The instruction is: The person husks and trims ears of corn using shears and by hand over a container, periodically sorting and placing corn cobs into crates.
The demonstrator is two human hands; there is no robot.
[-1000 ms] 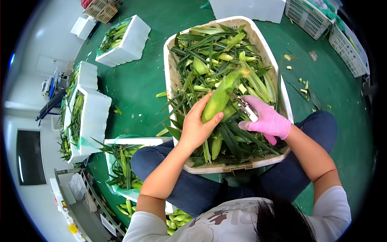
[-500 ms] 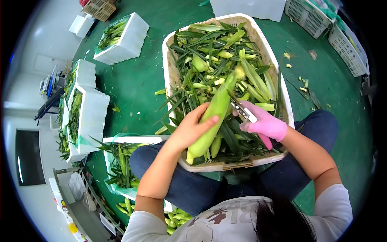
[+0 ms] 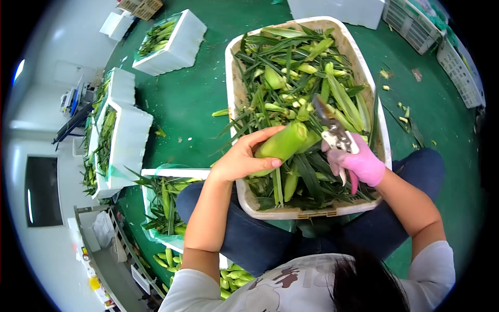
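Observation:
My left hand (image 3: 249,156) is wrapped round an ear of corn (image 3: 283,143) in its green husk, one blunt end facing up and away from me. In a pink glove, my right hand (image 3: 361,162) grips pruning shears (image 3: 337,134), their blades pointing up and left, just right of the corn and apart from it. Under both hands stands a big white plastic crate (image 3: 383,148) heaped with husk leaves (image 3: 260,101), cut stem pieces and some corn.
A foam box (image 3: 156,172) with leafy corn stands by my left knee, and trimmed ears (image 3: 236,278) lie beside my leg. More foam boxes (image 3: 127,138) line the left. Plastic crates (image 3: 416,23) stand at the upper right; scraps (image 3: 404,118) litter the green floor.
The corn has tipped from lying lengthwise to pointing its blunt end upward, nearer my left hand. My right hand has shifted slightly right, and the shears' blades now show clear of the ear.

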